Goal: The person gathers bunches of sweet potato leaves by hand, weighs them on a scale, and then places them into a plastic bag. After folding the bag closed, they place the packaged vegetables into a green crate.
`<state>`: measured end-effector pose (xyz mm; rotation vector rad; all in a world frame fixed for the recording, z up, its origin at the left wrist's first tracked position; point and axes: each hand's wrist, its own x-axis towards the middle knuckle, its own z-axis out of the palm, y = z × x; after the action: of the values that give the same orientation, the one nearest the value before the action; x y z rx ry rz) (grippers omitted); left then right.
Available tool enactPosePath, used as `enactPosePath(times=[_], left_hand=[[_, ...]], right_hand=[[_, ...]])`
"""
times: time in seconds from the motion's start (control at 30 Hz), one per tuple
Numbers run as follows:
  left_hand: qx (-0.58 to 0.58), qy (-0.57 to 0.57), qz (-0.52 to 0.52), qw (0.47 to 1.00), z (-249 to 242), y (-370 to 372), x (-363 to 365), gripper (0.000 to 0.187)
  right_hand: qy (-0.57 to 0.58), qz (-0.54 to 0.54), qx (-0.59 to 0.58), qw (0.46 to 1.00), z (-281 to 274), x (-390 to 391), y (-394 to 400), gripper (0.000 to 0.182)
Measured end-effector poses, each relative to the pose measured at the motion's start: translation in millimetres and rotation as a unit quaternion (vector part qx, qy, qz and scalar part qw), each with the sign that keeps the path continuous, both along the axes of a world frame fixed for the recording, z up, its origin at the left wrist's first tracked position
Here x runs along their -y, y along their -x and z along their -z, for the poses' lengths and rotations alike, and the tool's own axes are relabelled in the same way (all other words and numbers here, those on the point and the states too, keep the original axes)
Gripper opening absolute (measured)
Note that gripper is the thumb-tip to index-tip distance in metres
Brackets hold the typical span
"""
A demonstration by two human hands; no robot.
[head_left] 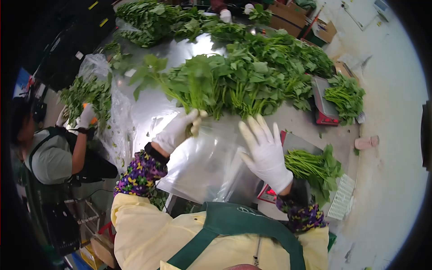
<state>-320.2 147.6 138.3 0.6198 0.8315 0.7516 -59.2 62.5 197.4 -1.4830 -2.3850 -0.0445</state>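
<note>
My left hand (178, 129), in a white glove, is closed around the lower stems of some leafy greens (195, 83) at the near edge of the pile. My right hand (266, 155), gloved too, is spread flat with nothing in it, its fingertips just below the stems of the heaped greens (252, 76). Clear plastic sheets (202, 157) lie on the metal table between and below my hands. Right of my right hand, a bunch of greens (310, 164) rests on a scale (294, 143) with a red lit display.
A second red scale (325, 101) with a bunch stands at the right, near a white plastic basket (342, 197). At the left, a co-worker (54, 153) holds greens beside crumpled plastic (118, 121). Another person's gloved hand (225, 16) is at the far edge, near cardboard boxes (288, 20).
</note>
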Motion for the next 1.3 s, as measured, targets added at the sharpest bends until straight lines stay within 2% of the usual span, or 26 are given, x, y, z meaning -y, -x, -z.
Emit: enactPosePath(times=[0.03, 0.1, 0.17, 0.2, 0.27, 0.3, 0.37, 0.4, 0.43, 0.47, 0.5, 0.57, 0.6, 0.63, 0.7, 0.73, 0.77, 0.83, 0.9, 0.97, 1.0, 1.07, 1.17, 1.2, 1.23, 1.3], left_hand=[[-0.032, -0.042, 0.07, 0.996, -14, -12, 12, 0.031], [-0.065, 0.005, 0.186, 0.98, -38, -36, 39, 0.033], [-0.065, -0.03, 0.329, 0.942, -49, -54, 60, 0.034], [-0.065, -0.034, 0.395, 0.916, -54, -61, 69, 0.035], [-0.073, -0.075, 0.403, 0.909, -63, -69, 79, 0.036], [-0.087, -0.116, 0.405, 0.903, -66, -71, 81, 0.037], [-0.116, -0.123, 0.412, 0.895, -68, -72, 80, 0.041], [-0.066, -0.091, 0.31, 0.944, -63, -74, 85, 0.044], [-0.015, -0.057, 0.205, 0.977, -57, -74, 88, 0.047], [0.091, -0.013, 0.177, 0.98, -43, -69, 87, 0.049], [0.087, -0.022, 0.182, 0.979, -37, -75, 91, 0.049], [0.032, -0.068, 0.036, 0.997, -26, -86, 107, 0.047], [-0.018, -0.112, 0.035, 0.993, -20, -99, 118, 0.046], [-0.038, -0.155, 0.084, 0.984, -16, -109, 129, 0.052], [0.004, -0.127, 0.084, 0.988, -31, -135, 149, 0.051], [0.014, -0.155, 0.038, 0.987, -27, -148, 153, 0.045], [0.015, -0.156, 0.038, 0.987, -31, -159, 155, 0.045], [0.06, -0.121, -0.094, 0.986, -39, -174, 153, 0.04], [0.059, -0.148, -0.119, 0.98, -38, -181, 149, 0.039], [0.099, -0.172, -0.107, 0.974, -38, -179, 144, 0.039], [0.078, -0.182, -0.104, 0.975, -33, -177, 141, 0.039], [0.083, -0.215, -0.088, 0.969, -27, -177, 140, 0.038], [0.073, -0.252, -0.063, 0.963, -29, -180, 145, 0.036], [0.058, -0.259, -0.057, 0.962, -31, -183, 147, 0.035], [0.059, -0.262, -0.057, 0.962, -31, -185, 148, 0.035], [-0.01, -0.252, -0.135, 0.958, -29, -189, 149, 0.033]], right_hand=[[-0.03, -0.035, 0.035, 0.998, -7, -2, 3, 0.067], [-0.047, -0.058, 0.076, 0.994, -11, -4, 5, 0.069], [-0.152, -0.088, 0.104, 0.979, -5, -2, 2, 0.059], [-0.146, -0.084, 0.109, 0.98, -4, 2, -3, 0.059], [-0.15, -0.086, 0.112, 0.978, -6, 10, -13, 0.04], [-0.15, -0.085, 0.116, 0.978, -6, 16, -20, 0.04], [-0.05, -0.023, 0.133, 0.99, -7, 26, -33, 0.022], [-0.131, -0.011, 0.139, 0.982, -7, 27, -39, 0.01], [-0.138, -0.007, 0.139, 0.981, -7, 30, -46, 0.01], [-0.133, 0.02, 0.136, 0.982, -6, 33, -53, 0.011], [-0.128, 0.05, 0.131, 0.982, -5, 36, -59, 0.012], [-0.128, 0.079, 0.114, 0.982, -3, 41, -68, 0.013], [-0.132, 0.098, 0.117, 0.979, -3, 44, -70, 0.012], [-0.134, 0.116, 0.12, 0.977, -4, 48, -71, 0.012], [-0.139, 0.121, 0.128, 0.975, -7, 53, -69, 0.012], [-0.144, 0.12, 0.136, 0.973, -8, 55, -69, 0.012], [-0.145, 0.12, 0.138, 0.972, -9, 59, -68, 0.012], [-0.112, 0.126, 0.127, 0.977, -13, 66, -68, 0.013], [-0.117, 0.117, 0.146, 0.975, -21, 74, -72, 0.017], [-0.088, 0.077, 0.043, 0.992, -25, 83, -78, 0.027], [-0.091, 0.078, 0.044, 0.992, -26, 85, -82, 0.027], [0.082, 0.103, -0.135, 0.982, -29, 87, -89, 0.036], [0.122, 0.117, -0.142, 0.975, -31, 91, -93, 0.032], [0.069, 0.126, -0.137, 0.98, -24, 93, -91, 0.026], [0.066, 0.126, -0.136, 0.98, -22, 91, -92, 0.026], [0.112, 0.186, -0.273, 0.937, -18, 82, -94, 0.021]])
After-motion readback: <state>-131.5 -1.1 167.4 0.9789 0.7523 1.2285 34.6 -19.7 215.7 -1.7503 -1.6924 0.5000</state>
